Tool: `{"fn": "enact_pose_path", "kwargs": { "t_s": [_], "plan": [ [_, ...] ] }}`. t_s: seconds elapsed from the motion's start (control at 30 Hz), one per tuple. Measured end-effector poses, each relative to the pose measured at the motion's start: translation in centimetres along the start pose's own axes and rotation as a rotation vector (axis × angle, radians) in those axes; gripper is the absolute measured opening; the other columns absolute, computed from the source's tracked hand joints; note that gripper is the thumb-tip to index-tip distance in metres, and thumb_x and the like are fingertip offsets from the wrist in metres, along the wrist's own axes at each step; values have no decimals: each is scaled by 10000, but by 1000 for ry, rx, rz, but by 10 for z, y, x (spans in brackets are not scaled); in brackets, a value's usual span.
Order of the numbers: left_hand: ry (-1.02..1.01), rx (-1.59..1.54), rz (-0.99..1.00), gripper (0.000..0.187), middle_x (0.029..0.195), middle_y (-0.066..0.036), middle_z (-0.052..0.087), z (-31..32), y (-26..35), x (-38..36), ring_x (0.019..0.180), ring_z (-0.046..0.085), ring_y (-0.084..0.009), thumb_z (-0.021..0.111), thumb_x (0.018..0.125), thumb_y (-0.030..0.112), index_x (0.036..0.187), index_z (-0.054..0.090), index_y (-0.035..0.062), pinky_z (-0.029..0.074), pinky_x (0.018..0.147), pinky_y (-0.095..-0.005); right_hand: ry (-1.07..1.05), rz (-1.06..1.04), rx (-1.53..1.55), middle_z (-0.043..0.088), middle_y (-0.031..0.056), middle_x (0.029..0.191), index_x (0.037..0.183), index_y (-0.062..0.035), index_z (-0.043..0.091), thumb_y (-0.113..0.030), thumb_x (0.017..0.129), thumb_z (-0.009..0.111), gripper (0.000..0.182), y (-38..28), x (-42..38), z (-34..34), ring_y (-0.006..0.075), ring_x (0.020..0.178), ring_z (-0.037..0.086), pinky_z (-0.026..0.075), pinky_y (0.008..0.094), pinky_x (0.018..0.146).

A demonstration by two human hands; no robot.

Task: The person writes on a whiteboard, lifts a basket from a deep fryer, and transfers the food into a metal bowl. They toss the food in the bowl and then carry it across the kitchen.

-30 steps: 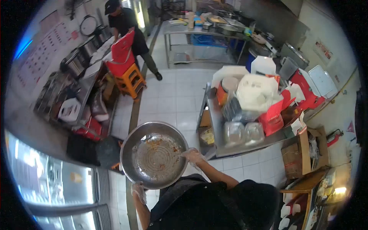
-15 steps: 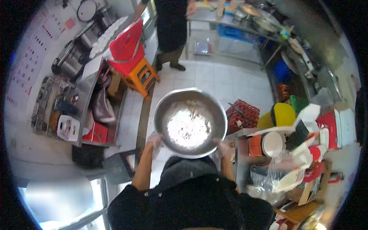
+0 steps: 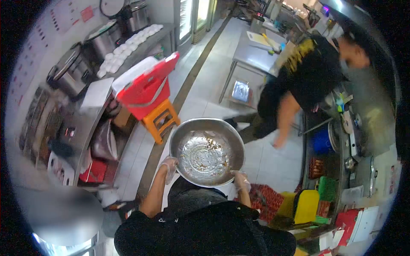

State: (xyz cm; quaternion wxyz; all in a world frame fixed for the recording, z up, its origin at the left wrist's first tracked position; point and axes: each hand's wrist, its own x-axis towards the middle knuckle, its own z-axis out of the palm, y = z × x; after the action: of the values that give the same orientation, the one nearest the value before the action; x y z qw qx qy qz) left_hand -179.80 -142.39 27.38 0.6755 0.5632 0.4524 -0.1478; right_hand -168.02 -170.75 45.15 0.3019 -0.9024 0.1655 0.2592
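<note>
A large round metal bowl (image 3: 205, 160) is held out in front of my body. Brown bits and wet-looking residue cling to its shiny inside. My left hand (image 3: 171, 164), in a clear plastic glove, grips the bowl's left rim. On the lower right rim, my right hand (image 3: 241, 180) closes in the same kind of glove. Both sets of fingers are partly hidden by the bowl's wall.
Left of the walkway, a red cooler box (image 3: 147, 94) stands on an orange stool (image 3: 161, 120). A co-worker (image 3: 303, 77) leans over at the right, one arm hanging near the aisle. A red crate (image 3: 267, 200) and a yellow bin (image 3: 305, 207) sit low at my right.
My view has swung round and the bowl has come forward down the walkway, still in both hands. The co-worker now bends at the right instead of standing at the top.
</note>
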Motion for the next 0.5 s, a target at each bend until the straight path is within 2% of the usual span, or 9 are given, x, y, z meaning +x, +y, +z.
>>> {"fn": "enact_pose_path", "kwargs": {
  "t_s": [0.03, 0.1, 0.13, 0.17, 0.2, 0.27, 0.33, 0.43, 0.5],
  "plan": [
    [46, 259, 179, 125, 655, -124, 556, 2, 9, 7, 608, 554, -241, 548, 624, 94, 722, 574, 22, 474, 574, -349, -156, -113, 269, 594, 188, 934, 954, 8, 595, -405, 626, 578, 527, 53, 81, 30, 306, 896, 552, 398, 335, 788],
    [24, 520, 373, 112, 627, -110, 517, 9, 25, 36, 546, 529, -209, 521, 641, 65, 720, 558, -4, 481, 529, -351, -100, -274, 133, 599, 181, 920, 951, 20, 592, -391, 643, 571, 513, 62, 134, 32, 302, 891, 552, 398, 332, 785],
    [-1, 889, 557, 135, 720, -130, 562, 15, 52, 71, 645, 555, -250, 523, 643, 98, 741, 588, 31, 469, 599, -362, -71, -466, -9, 604, 175, 906, 948, 31, 588, -377, 661, 563, 500, 52, 152, 25, 297, 885, 553, 397, 330, 783],
    [-25, 1266, 742, 163, 812, -150, 607, 16, 85, 100, 743, 581, -292, 525, 645, 131, 761, 619, 66, 456, 670, -374, -17, -419, 13, 607, 154, 882, 933, 51, 587, -364, 678, 556, 489, 17, 136, 0, 275, 860, 551, 398, 326, 775],
    [-28, 828, 509, 173, 816, -157, 606, 23, 137, 74, 749, 581, -296, 520, 654, 140, 768, 627, 67, 456, 687, -377, 30, -356, 40, 610, 134, 859, 918, 71, 585, -352, 696, 549, 479, -21, 109, -22, 252, 835, 550, 398, 322, 767],
    [-21, 1182, 852, 196, 854, -149, 604, 25, 202, 187, 795, 577, -279, 497, 680, 146, 817, 615, 72, 449, 709, -379, 33, -92, 467, 600, 98, 839, 898, 94, 581, -304, 717, 559, 438, -86, 139, -27, 194, 798, 531, 401, 301, 743],
    [-93, 460, 557, 226, 868, -125, 601, 38, 324, 114, 812, 567, -258, 459, 708, 159, 873, 586, 71, 449, 715, -364, 136, -163, 576, 598, 97, 792, 867, 81, 589, -285, 702, 594, 401, -133, 178, -24, 185, 749, 525, 406, 301, 692],
    [-176, 799, 893, 243, 854, -98, 597, 18, 418, 193, 809, 556, -238, 442, 730, 194, 899, 559, 64, 436, 733, -336, 309, -330, 732, 598, 109, 773, 858, 66, 597, -258, 684, 630, 370, -196, 234, -4, 182, 730, 522, 408, 305, 677],
    [-166, 712, 846, 242, 850, -93, 600, 27, 458, 211, 820, 554, -229, 440, 745, 208, 898, 567, 70, 410, 771, -334, 287, -406, 761, 594, 133, 867, 906, 69, 591, -262, 691, 633, 396, -216, 266, -14, 193, 811, 516, 384, 313, 776]
  ]
}}
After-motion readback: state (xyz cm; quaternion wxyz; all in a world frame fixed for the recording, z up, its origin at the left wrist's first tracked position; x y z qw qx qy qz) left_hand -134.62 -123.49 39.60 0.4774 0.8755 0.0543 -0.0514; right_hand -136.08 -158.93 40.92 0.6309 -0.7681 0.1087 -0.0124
